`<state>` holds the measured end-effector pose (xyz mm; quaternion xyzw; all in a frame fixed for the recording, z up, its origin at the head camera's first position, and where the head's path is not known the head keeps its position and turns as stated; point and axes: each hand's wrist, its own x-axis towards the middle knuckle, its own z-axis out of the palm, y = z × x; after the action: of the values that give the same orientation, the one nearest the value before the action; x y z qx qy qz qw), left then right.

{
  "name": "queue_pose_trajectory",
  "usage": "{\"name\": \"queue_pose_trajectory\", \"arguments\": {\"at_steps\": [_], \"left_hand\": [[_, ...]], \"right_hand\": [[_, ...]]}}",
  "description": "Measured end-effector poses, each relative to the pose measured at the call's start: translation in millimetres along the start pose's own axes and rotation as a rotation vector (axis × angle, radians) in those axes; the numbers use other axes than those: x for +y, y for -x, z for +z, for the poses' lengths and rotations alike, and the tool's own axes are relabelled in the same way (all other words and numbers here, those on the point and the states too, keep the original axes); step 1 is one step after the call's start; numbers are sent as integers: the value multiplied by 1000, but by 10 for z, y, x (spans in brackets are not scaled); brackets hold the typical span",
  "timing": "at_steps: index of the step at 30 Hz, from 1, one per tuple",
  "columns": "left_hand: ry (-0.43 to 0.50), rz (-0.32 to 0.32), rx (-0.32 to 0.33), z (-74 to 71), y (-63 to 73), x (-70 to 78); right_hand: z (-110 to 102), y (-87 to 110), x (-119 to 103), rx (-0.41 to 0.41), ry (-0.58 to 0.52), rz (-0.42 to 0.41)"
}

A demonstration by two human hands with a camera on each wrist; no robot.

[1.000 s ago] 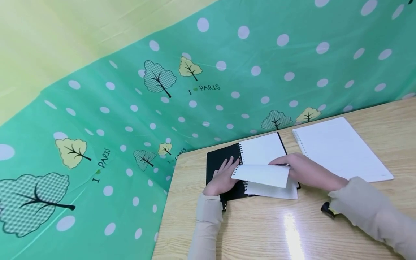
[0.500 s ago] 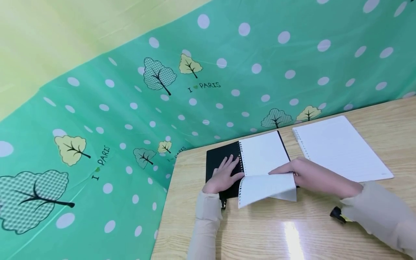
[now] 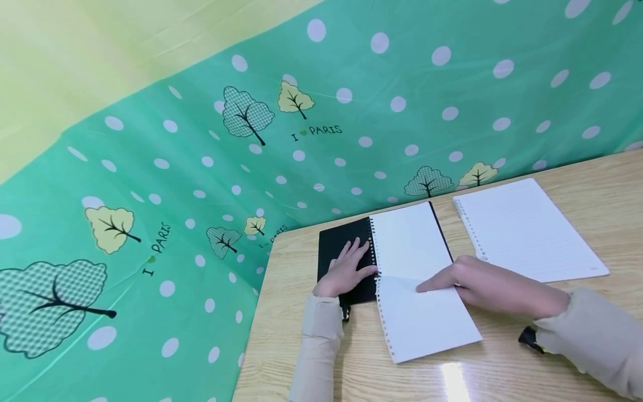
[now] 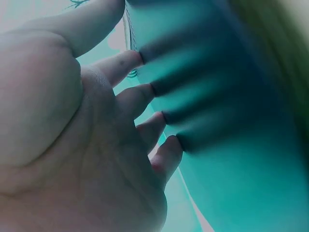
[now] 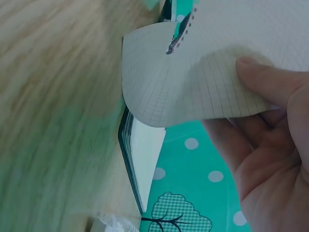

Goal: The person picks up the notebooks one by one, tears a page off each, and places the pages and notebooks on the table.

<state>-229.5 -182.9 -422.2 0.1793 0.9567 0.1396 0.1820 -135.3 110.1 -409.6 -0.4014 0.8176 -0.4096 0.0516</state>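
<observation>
A spiral notebook (image 3: 407, 234) lies open at the back of the table, with its black cover (image 3: 341, 234) folded out to the left. My left hand (image 3: 344, 273) rests on that cover, fingers spread and straight, the thumb reaching to the coil. In the left wrist view its fingertips (image 4: 159, 118) press on the cover. A white sheet (image 3: 427, 324) with a row of holes slants down over the notebook's front edge, its holed side outside the coil. My right hand (image 3: 477, 282) pinches the sheet's right side between thumb and fingers. In the right wrist view the sheet (image 5: 149, 77) bends upward.
A white lined sheet (image 3: 527, 229) with punched holes lies to the right, partly behind my right hand. A green patterned cloth (image 3: 301, 139) hangs behind the wooden table (image 3: 281, 335), close to its back edge. Black wrist devices sit at both sleeves.
The sheet has swung and slid toward the table's front, now flatter and past the notebook's edge. My right hand has moved slightly down and right with it. My left hand stays on the cover.
</observation>
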Motion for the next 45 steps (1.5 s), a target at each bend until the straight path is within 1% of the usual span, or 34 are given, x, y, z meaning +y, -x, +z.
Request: {"name": "queue_pose_trajectory", "arguments": {"at_steps": [5, 8, 12, 15, 18, 22, 25, 29, 32, 38, 41, 45], "left_hand": [[3, 6, -1, -7, -4, 4], [-1, 1, -5, -13, 1, 10], [-1, -6, -11, -8, 3, 11], [0, -9, -5, 3, -3, 6], [0, -9, 0, 5, -4, -1], [-8, -7, -4, 0, 22, -14], [-10, -1, -4, -10, 34, -14], [-8, 9, 1, -10, 12, 0], [-4, 6, 6, -9, 10, 6], [4, 5, 2, -17, 33, 29], [-8, 10, -1, -17, 28, 25], [-24, 9, 0, 8, 27, 24]], "right_hand": [[-9, 13, -48, -82, -26, 9], [8, 16, -67, -101, -18, 3], [34, 22, -77, -141, -60, -34], [38, 38, -86, -162, -75, -45], [34, 51, -101, -161, -79, -59], [44, 53, -148, -168, -88, -125], [38, 49, -192, -166, -93, -152], [12, 74, -208, -153, -103, -130], [3, 92, -195, -141, -108, -109], [-5, 82, -163, -125, -128, -111], [7, 64, -149, -105, -119, -122], [21, 73, -133, -56, -74, -105]]}}
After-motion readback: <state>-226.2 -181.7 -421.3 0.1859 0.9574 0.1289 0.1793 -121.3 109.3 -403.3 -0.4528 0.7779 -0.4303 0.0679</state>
